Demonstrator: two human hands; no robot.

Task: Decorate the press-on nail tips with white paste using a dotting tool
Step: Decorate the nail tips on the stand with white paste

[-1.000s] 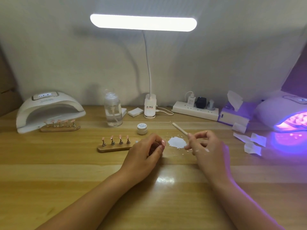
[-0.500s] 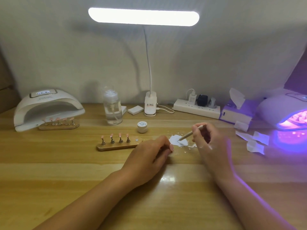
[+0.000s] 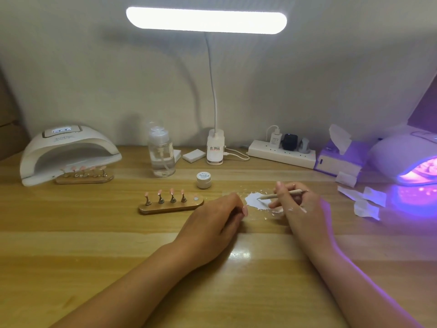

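My right hand (image 3: 294, 204) grips a thin wooden dotting tool (image 3: 281, 194), nearly level, its tip resting in the patch of white paste (image 3: 254, 200) smeared on the table. White paste also marks that hand's side. My left hand (image 3: 218, 220) rests on the table left of the paste with fingers curled; what it may hold is hidden. A wooden holder (image 3: 170, 206) left of it carries several pink nail tips (image 3: 172, 192) on small stands, with one bare magnet at its right end. A small white paste jar (image 3: 203, 180) stands behind.
A white nail lamp (image 3: 66, 151) with a second nail holder (image 3: 84, 176) sits far left. A lit purple UV lamp (image 3: 411, 162) glows at the right, beside a tissue box (image 3: 338, 159) and paper scraps (image 3: 366, 201). A pump bottle (image 3: 161, 153), desk lamp base (image 3: 215, 150) and power strip (image 3: 281, 152) line the back.
My right hand turned the dotting tool from pointing up and away to lying low, and brought its tip down into the white paste. My left hand stayed put.
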